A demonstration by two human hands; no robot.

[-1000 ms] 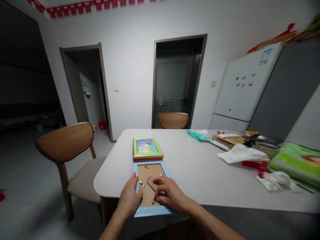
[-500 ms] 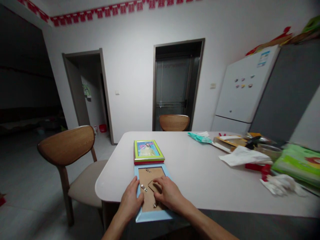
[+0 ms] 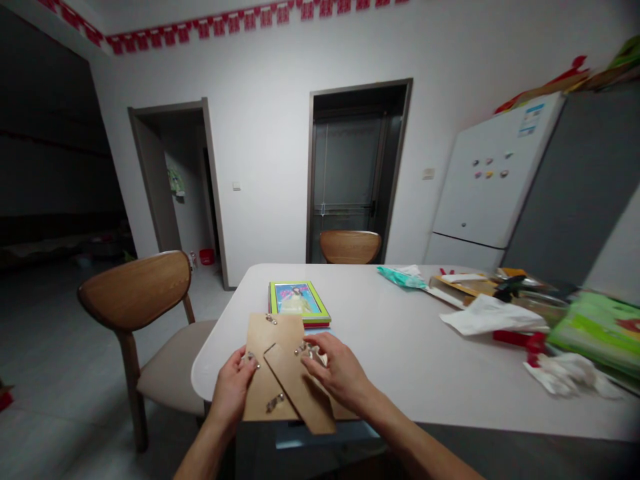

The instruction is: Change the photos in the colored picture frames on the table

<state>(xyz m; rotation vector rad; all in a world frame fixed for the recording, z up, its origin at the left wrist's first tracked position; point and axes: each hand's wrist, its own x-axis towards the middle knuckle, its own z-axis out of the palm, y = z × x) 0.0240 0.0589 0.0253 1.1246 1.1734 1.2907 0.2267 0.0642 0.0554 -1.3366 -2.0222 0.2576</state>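
- Backing board point(image 3: 257, 393) held by left hand point(image 3: 233, 387), over near table point(image 3: 400, 347) edge
- Right hand point(image 3: 340, 370) at right clip point(image 3: 300, 349), grip closure unclear
- Blue frame point(image 3: 300, 440) mostly covered by board
- Green frame point(image 3: 299, 300), far, partly blocked
- White paper point(image 3: 490, 317) well right

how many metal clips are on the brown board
4: a top clip, a bottom clip, a left clip at the left hand, a right clip by the right hand. The hands may hide more.

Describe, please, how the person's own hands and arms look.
The left hand and the right hand are bare, without gloves. Both forearms are uncovered as far as the picture shows, with no sleeve, watch or bracelet in sight.
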